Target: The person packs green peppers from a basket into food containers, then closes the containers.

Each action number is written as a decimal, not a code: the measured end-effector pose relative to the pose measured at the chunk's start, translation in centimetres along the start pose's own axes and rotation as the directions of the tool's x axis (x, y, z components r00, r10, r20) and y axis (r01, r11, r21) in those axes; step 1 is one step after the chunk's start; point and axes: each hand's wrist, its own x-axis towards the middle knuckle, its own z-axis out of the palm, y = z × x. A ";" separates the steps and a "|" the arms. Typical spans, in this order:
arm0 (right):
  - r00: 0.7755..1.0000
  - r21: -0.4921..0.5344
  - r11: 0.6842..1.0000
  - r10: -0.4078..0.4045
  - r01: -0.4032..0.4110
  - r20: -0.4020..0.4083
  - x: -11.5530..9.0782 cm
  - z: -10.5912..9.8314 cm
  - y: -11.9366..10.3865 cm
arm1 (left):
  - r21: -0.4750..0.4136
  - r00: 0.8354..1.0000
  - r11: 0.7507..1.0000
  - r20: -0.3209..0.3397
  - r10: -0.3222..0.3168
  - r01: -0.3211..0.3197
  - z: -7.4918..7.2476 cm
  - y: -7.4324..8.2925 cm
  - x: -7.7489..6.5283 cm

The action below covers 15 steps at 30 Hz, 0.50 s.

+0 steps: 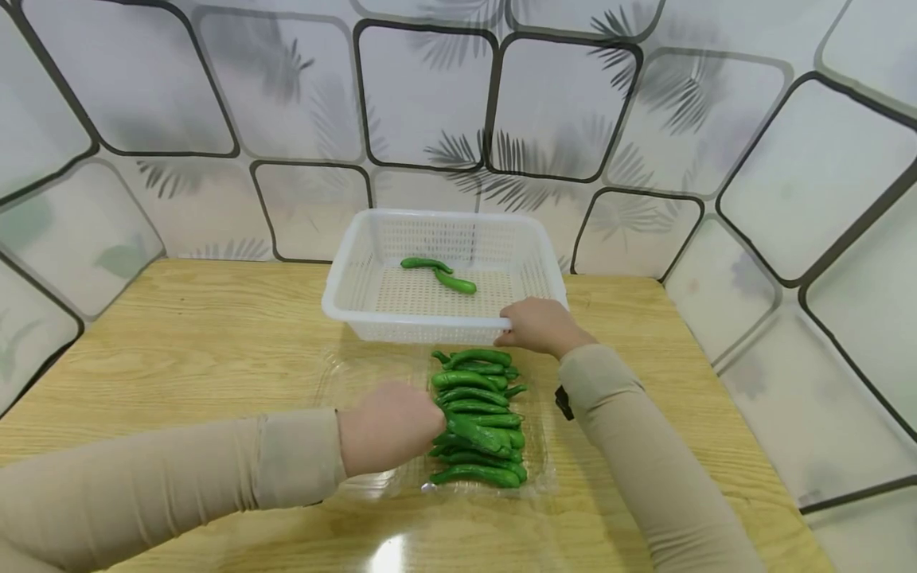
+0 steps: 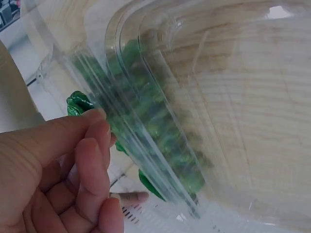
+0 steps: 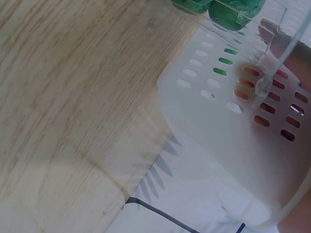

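Observation:
My left hand (image 1: 390, 427) pinches a green pepper (image 1: 476, 435) over the right half of a clear plastic clamshell box (image 1: 540, 465). In the left wrist view, that pepper's wrinkled end (image 2: 77, 103) shows beyond the thumb. Beneath it, several green peppers (image 1: 476, 476) lie side by side in a column. With my right hand (image 1: 542, 326) I grip the front right rim of a white perforated basket (image 1: 423, 320); fingers (image 3: 291, 56) show at its wall in the right wrist view. Two green peppers (image 1: 456, 282) lie on the basket's floor.
The box's other half (image 1: 340, 386) lies flat to the left, partly hidden by my left hand. The wooden table (image 1: 215, 342) meets a patterned wall covering (image 1: 430, 95) just behind the basket and along both sides.

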 end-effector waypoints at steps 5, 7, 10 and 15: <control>1.000 0.002 1.000 0.002 -0.002 -0.001 0.0 0.0 0.0 | 0.010 1.000 1.000 0.013 0.014 -0.014 0.1 0.5 0.1; 1.000 0.007 1.000 0.004 -0.004 -0.003 0.0 0.0 0.0 | 0.029 1.000 0.999 0.009 0.021 -0.022 0.1 0.7 0.2; 1.000 0.012 1.000 0.007 -0.007 -0.004 0.0 0.0 0.0 | 0.038 1.000 0.999 0.007 0.021 -0.021 0.3 0.9 0.3; 1.000 0.007 1.000 0.009 -0.009 -0.004 0.1 0.1 0.1 | 0.018 0.999 1.000 0.038 0.017 -0.017 0.6 1.1 0.5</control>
